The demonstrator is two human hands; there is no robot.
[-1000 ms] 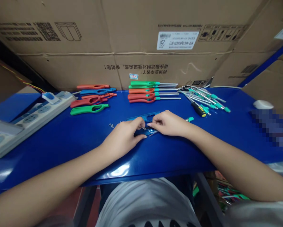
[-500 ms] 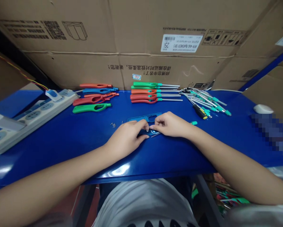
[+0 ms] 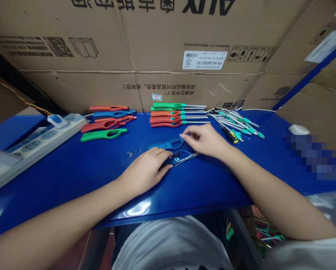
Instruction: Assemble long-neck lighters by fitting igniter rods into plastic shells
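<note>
My left hand [image 3: 147, 167] is closed around the left end of a blue lighter handle half [image 3: 187, 153] lying on the table. Wires and thin metal rods [image 3: 184, 159] show in and beside this half, some reaching past its right end. Just behind it lies another blue handle half [image 3: 164, 145], its inner side up. My right hand [image 3: 205, 140] hovers above the right ends of both halves. Its thumb and index finger come together in a pinch; whether anything small is between them is hidden. Several small screws [image 3: 130, 154] lie left of the halves.
Coloured lighter handles [image 3: 104, 135] lie at the back left, and lighters with metal tubes [image 3: 165, 120] at the back middle. A heap of metal tubes [image 3: 241, 123] and a screwdriver [image 3: 230, 135] are right. A power strip [image 3: 41, 144] runs along the left; a cardboard box [image 3: 100, 80] stands behind.
My right hand has lifted off the blue handle half, uncovering the wires and rods there. My left hand stays on that half. The whole view has shifted slightly.
</note>
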